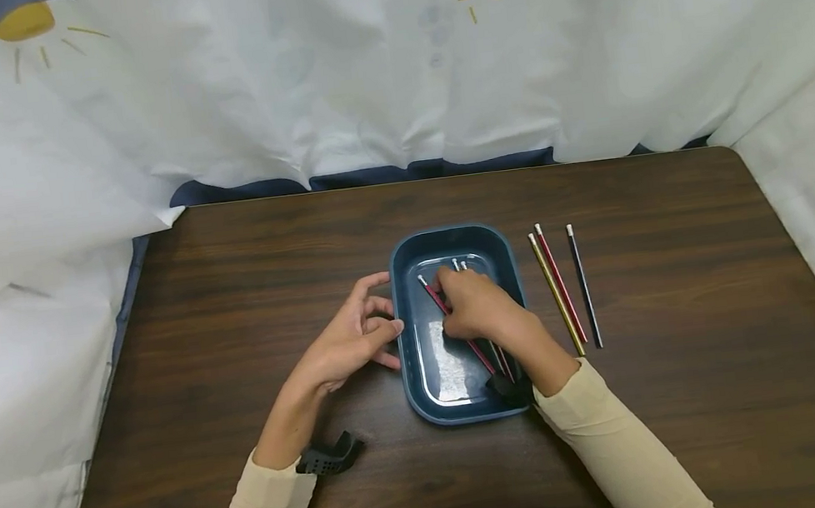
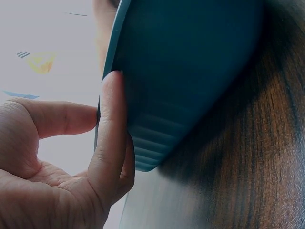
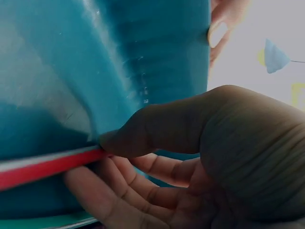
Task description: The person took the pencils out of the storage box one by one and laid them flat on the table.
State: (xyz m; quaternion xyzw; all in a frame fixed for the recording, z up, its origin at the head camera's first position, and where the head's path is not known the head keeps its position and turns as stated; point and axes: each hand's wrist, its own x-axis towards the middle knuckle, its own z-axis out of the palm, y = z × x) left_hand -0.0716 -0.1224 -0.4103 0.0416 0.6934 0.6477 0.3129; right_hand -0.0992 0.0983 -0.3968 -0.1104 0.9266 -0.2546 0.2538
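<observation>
A dark blue tray [image 1: 412,371] with raised walls stands on the table. Inside it, my right hand [image 1: 479,303] pinches a red pencil [image 3: 52,167] between thumb and fingers. The pencil [image 1: 481,356] slants across the tray floor, its white-tipped end towards the far side. Two more pencils [image 1: 501,357] lie beside it, partly hidden under the right hand. At the tray's left side, my left hand [image 1: 352,336] touches the rim and outer wall with its thumb and spread fingers; the outer wall [image 2: 186,62] fills much of the left wrist view.
To the right of the tray lie a gold pencil [image 1: 557,291], a red pencil [image 1: 562,282] and a dark pencil [image 1: 584,288], white tips pointing away. The brown wooden table [image 1: 694,322] ends at a white patterned curtain [image 1: 356,67] behind. Black straps [image 1: 331,455] circle both wrists.
</observation>
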